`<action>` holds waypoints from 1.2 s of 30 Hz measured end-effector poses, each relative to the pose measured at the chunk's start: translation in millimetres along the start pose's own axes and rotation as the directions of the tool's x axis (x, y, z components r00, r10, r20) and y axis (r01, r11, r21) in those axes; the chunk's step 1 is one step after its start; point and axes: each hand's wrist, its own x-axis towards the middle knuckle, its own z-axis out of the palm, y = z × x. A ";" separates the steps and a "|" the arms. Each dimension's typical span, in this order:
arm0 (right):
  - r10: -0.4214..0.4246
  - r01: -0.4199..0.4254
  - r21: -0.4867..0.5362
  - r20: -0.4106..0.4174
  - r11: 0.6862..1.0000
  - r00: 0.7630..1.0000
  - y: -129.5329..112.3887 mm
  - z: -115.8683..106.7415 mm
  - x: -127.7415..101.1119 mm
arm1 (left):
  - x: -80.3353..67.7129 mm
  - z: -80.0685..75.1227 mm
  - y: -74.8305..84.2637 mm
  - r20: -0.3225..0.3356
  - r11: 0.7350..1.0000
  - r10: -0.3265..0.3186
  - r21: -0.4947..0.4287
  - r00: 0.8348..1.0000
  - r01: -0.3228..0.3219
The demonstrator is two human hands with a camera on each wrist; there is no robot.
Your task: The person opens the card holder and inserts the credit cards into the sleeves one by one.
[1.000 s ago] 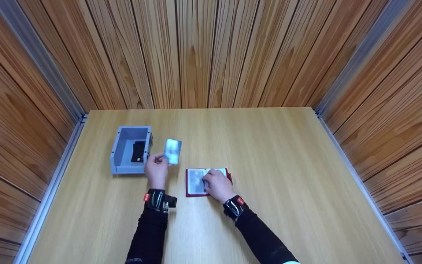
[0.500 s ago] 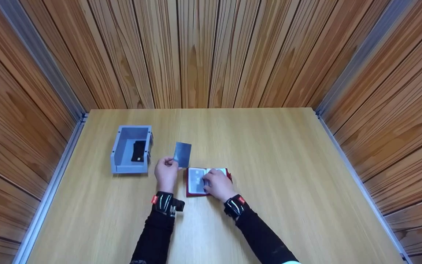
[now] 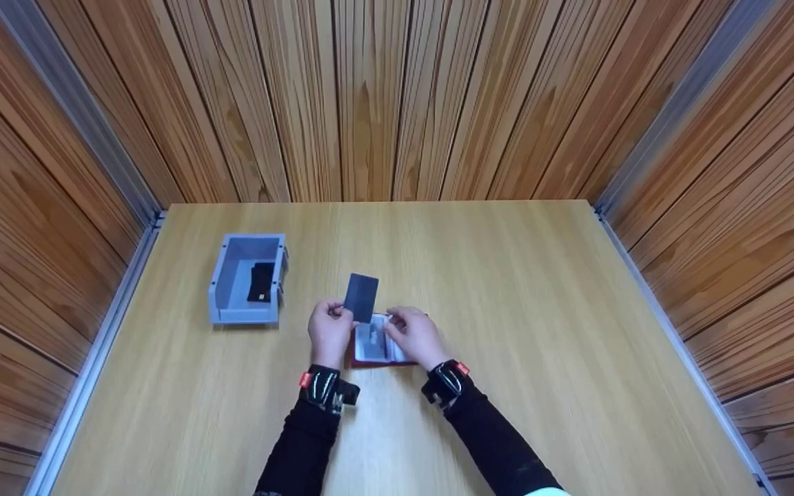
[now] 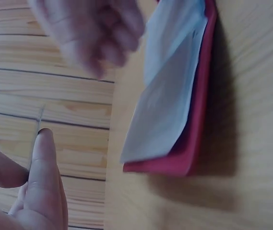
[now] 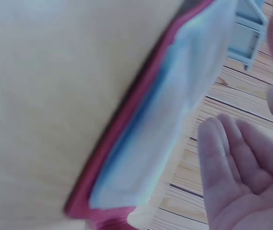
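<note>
My left hand (image 3: 330,335) pinches a dark card (image 3: 361,297) between thumb and fingers; in the left wrist view the card shows edge-on as a thin line. It is held up above the far left corner of a red card holder (image 4: 201,96), which lies spread on the table with its clear sleeves (image 4: 162,105) showing. One sleeve stands partly lifted off the cover. Over the right half of the holder is my right hand (image 3: 419,337), its fingers loosely bent and, in the right wrist view, holding nothing, apart from the sleeves.
A grey-blue bin (image 3: 244,316) stands to the left on the wooden table (image 3: 542,331), with black flat items (image 3: 260,282) inside. Wood-plank walls (image 3: 369,103) enclose the table at the back and both sides.
My left hand has brought the card rightward from beside the bin to the holder. My right hand has lifted off the sleeve it was touching and moved slightly right.
</note>
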 end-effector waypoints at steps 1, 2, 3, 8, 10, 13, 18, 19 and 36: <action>0.016 -0.015 0.040 -0.023 0.999 1.000 -1.2 -0.7 1.2 | -1.7 1.5 -0.4 0.005 1.000 0.004 -0.001 1.000 -0.004; 0.032 -0.029 0.075 -0.044 0.997 0.999 -2.1 -1.3 2.5 | -3.2 2.9 -1.1 0.009 1.000 0.012 0.003 1.000 -0.012; 0.047 -0.040 0.110 -0.063 0.993 0.997 -2.9 -1.9 3.6 | -4.7 4.4 -1.7 0.013 1.000 0.019 0.000 1.000 -0.019; 0.107 -0.080 0.210 -0.118 0.974 0.987 -5.7 -3.8 6.6 | -12.4 10.6 -5.0 0.037 0.998 0.057 -0.011 0.998 -0.057; 0.125 -0.092 0.242 -0.127 0.966 0.984 -5.8 -3.8 7.4 | -15.1 12.7 -6.3 0.045 0.998 0.061 -0.029 0.997 -0.060; 0.165 -0.122 0.288 -0.130 0.950 0.978 -6.3 -4.0 8.0 | -18.5 15.5 -8.2 0.056 0.997 0.056 -0.051 0.997 -0.053; 0.196 -0.144 0.316 -0.138 0.938 0.971 -6.9 -4.5 8.9 | -23.1 18.8 -8.9 0.073 0.997 0.055 -0.054 0.996 -0.051; 0.195 -0.142 0.317 -0.142 0.938 0.970 -7.3 -4.8 8.9 | -23.7 19.2 -8.8 0.076 0.997 0.054 -0.056 0.996 -0.050; 0.220 -0.168 0.303 -0.144 0.938 0.965 -10.3 -7.4 9.2 | -27.8 22.9 -11.1 0.108 0.998 0.043 -0.053 0.993 -0.037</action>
